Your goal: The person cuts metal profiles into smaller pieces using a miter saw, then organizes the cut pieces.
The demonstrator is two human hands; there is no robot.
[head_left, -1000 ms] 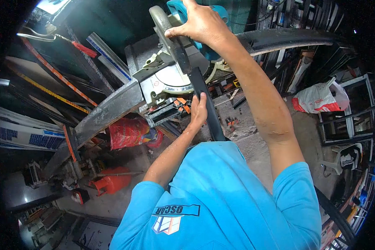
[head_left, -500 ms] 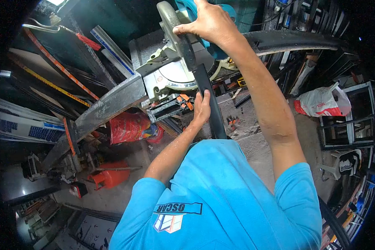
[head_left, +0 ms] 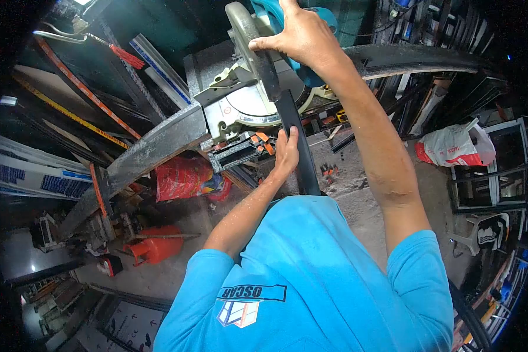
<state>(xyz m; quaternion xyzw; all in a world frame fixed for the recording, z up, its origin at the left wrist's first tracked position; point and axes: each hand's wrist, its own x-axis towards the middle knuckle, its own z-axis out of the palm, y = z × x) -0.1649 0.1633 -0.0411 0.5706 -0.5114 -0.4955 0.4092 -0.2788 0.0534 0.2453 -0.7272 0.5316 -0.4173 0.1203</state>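
no change in either hand's placement is noted over the last second; only a slight shift of view is recorded. the dark profile bar (head_left: 306, 165) is found between the mitre saw (head_left: 304, 73) and the blue shirt (head_left: 334, 264), and is judged to be kept steady. the left hand (head_left: 287, 155) is laid against the bar; whether it is closed round it cannot be told. the right hand (head_left: 311, 38) is placed on the saw, its fingers partly cut off, so its closure cannot be confirmed. a pale turntable (head_left: 249, 102) is seen; beyond, a dusty floor (head_left: 358, 214), a red cylinder (head_left: 163, 246) and a plastic bag (head_left: 452, 146) are observed.
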